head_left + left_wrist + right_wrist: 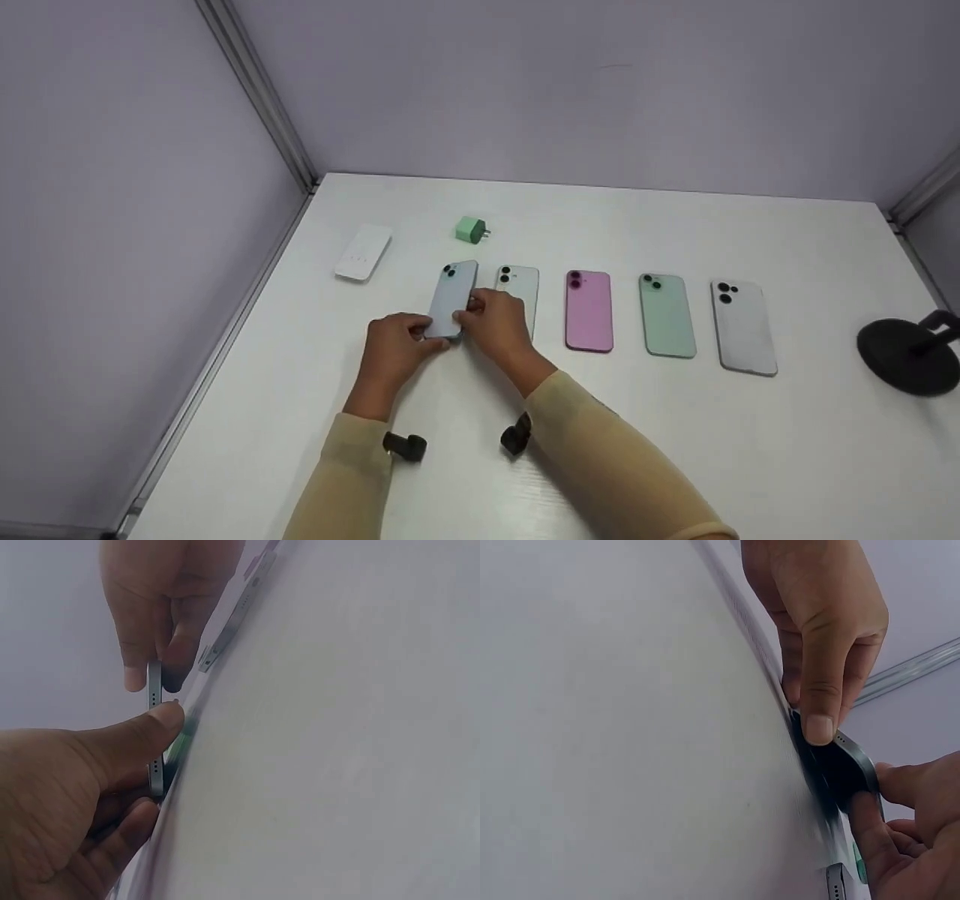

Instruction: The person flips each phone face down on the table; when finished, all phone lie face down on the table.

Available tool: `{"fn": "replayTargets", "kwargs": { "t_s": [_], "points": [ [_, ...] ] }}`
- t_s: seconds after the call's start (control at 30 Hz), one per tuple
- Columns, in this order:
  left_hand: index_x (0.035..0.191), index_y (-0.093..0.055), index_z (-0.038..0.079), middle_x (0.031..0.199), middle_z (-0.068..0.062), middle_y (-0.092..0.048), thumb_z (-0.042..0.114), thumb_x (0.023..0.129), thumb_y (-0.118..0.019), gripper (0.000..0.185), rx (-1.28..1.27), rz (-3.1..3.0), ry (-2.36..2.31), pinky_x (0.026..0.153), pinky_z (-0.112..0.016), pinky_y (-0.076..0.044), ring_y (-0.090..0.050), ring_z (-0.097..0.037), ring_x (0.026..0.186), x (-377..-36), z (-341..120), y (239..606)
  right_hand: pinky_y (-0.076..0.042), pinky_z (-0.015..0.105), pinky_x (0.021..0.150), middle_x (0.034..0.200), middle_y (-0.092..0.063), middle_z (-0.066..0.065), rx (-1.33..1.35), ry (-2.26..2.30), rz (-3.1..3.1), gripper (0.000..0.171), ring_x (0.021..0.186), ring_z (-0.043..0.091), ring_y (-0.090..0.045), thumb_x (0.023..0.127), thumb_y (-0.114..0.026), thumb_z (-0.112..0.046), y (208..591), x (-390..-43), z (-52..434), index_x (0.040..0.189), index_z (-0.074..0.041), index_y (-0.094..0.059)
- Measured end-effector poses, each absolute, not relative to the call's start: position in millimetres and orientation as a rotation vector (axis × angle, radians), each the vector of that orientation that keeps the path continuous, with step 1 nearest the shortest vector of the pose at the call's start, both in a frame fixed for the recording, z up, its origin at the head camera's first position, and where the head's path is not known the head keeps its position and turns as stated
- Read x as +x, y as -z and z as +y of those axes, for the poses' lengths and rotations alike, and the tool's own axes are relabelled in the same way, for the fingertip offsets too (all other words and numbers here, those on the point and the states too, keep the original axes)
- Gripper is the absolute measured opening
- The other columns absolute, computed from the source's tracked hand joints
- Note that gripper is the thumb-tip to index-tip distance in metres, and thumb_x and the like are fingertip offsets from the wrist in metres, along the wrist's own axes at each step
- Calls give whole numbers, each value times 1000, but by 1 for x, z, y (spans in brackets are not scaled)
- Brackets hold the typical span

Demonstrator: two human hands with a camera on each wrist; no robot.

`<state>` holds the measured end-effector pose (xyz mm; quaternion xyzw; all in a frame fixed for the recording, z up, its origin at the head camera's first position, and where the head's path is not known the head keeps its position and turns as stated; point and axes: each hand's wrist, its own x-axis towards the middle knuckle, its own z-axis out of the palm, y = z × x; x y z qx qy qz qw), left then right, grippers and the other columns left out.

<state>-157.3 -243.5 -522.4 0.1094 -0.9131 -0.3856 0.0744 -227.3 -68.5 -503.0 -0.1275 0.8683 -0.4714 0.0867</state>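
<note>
A light blue phone [453, 298] lies back up at the left end of a row of phones, its near end raised off the white table [675, 450]. My left hand [431, 334] pinches its lower left corner, thumb [154, 724] on the edge of the phone [154, 701]. My right hand [469, 311] pinches the phone's right edge. In the right wrist view, the right hand's fingers [817, 701] and the left hand's fingers [874, 821] clamp the dark phone edge [847, 761].
To the right lie a pale white phone [523, 287], a pink phone [589, 310], a green phone [667, 316] and a silver phone [742, 327]. A green charger [471, 229] and a white power bank [363, 253] sit behind. A black stand [904, 354] is at the far right.
</note>
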Motion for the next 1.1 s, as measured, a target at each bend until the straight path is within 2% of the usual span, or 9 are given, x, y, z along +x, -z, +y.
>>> {"fn": "replayTargets", "kwargs": {
  "t_s": [0.1, 0.3, 0.5, 0.7, 0.9, 1.1],
  "points": [
    [120, -83, 2, 113, -12, -83, 21, 82, -98, 45, 334, -2731, 1185, 93, -45, -62, -77, -23, 101, -157, -246, 523, -62, 35, 86, 111, -84, 8, -417, 1406, 2571, 30, 99, 16, -77, 97, -84, -16, 503, -219, -67, 124, -5, -79],
    [121, -83, 2, 112, -13, -83, 21, 82, -99, 46, 340, -2715, 1223, 94, -45, -64, -80, -24, 102, -156, -251, 526, -64, 37, 91, 118, -82, 12, -466, 1421, 2541, 48, 107, 19, -79, 94, -87, -12, 508, -203, -67, 139, -2, -72],
    [122, -83, 3, 109, -13, -84, 18, 81, -98, 46, 342, -2713, 1239, 94, -46, -63, -80, -23, 102, -156, -252, 526, -64, 35, 88, 110, -83, 11, -483, 1445, 2604, 40, 102, 17, -78, 93, -85, -6, 518, -193, -68, 131, -2, -74],
    [120, -84, 2, 107, -14, -84, 17, 81, -98, 44, 333, -2696, 1253, 92, -46, -64, -82, -24, 99, -156, -253, 525, -57, 32, 80, 99, -80, 7, -485, 1376, 2698, 23, 90, 14, -68, 97, -82, -10, 521, -188, -72, 119, -3, -77],
    [120, -84, 3, 108, -14, -84, 15, 83, -97, 41, 336, -2695, 1249, 92, -44, -64, -81, -24, 100, -157, -254, 526, -59, 38, 85, 106, -80, 10, -482, 1254, 2772, 31, 95, 18, -69, 101, -79, -14, 517, -184, -74, 129, 1, -76],
    [121, -83, 3, 109, -13, -84, 14, 84, -96, 40, 347, -2684, 1276, 92, -43, -64, -81, -24, 100, -157, -254, 528, -60, 41, 84, 100, -80, 10, -483, 1192, 2826, 25, 95, 20, -72, 102, -77, -16, 519, -183, -73, 122, -1, -78]
  ]
}}
